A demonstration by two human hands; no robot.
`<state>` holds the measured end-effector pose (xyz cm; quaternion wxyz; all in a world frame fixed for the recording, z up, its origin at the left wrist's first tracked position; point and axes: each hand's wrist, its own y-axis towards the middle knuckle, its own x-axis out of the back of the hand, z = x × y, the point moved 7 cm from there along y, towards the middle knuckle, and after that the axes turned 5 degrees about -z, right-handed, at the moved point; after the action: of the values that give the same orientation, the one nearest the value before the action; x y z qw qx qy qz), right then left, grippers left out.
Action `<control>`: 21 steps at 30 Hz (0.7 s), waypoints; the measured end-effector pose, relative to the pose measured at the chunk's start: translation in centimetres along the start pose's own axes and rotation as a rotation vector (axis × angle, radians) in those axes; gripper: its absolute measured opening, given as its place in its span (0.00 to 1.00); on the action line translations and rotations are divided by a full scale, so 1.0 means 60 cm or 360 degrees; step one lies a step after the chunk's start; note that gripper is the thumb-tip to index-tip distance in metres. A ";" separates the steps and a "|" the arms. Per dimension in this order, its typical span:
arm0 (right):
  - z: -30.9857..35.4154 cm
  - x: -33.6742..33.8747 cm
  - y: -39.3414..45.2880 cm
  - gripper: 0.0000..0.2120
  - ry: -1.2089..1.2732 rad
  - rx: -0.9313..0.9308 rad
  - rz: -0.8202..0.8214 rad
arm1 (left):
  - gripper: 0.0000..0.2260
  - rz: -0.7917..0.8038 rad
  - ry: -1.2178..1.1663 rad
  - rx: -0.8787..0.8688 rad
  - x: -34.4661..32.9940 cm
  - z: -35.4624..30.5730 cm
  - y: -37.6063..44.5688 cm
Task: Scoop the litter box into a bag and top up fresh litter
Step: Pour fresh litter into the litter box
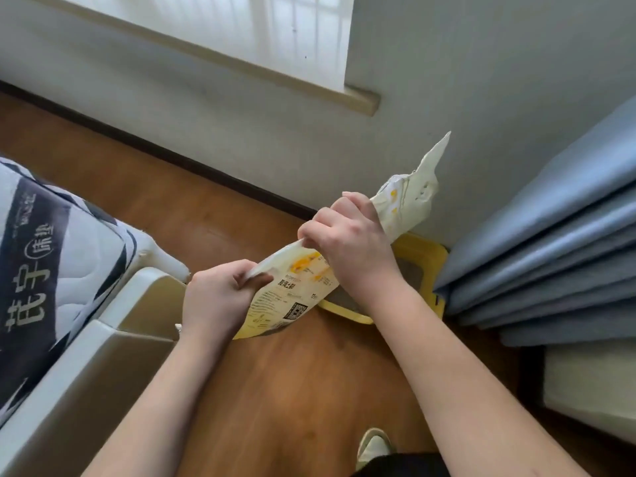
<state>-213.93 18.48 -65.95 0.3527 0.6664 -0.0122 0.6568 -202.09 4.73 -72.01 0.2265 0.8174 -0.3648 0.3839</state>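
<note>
With both hands, my left hand [215, 297] and right hand [347, 235], gripping the litter bag [292, 294] over the yellow litter box [421, 251], I'm topping up; next, tip it steadily.

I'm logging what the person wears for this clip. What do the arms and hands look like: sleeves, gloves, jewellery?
Both forearms are bare with no sleeves in view. The left hand and right hand are ungloved, with no rings, watch or bracelet visible.
</note>
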 end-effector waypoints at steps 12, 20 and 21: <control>0.030 -0.217 -0.005 0.02 -0.0209 0.0173 0.0531 | 0.13 -0.0125 -0.0036 -0.0172 -0.142 0.100 0.021; 0.011 -0.243 0.042 0.03 -0.0138 0.0035 0.0410 | 0.10 -0.0147 -0.0197 -0.0150 -0.146 0.123 0.066; 0.010 -0.240 0.038 0.04 -0.0139 0.0029 0.0363 | 0.10 -0.0147 -0.0186 -0.0180 -0.145 0.122 0.068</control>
<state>-216.48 10.04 -77.57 0.2688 0.6918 -0.0974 0.6631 -205.65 1.07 -82.96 0.2680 0.8404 -0.3603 0.3035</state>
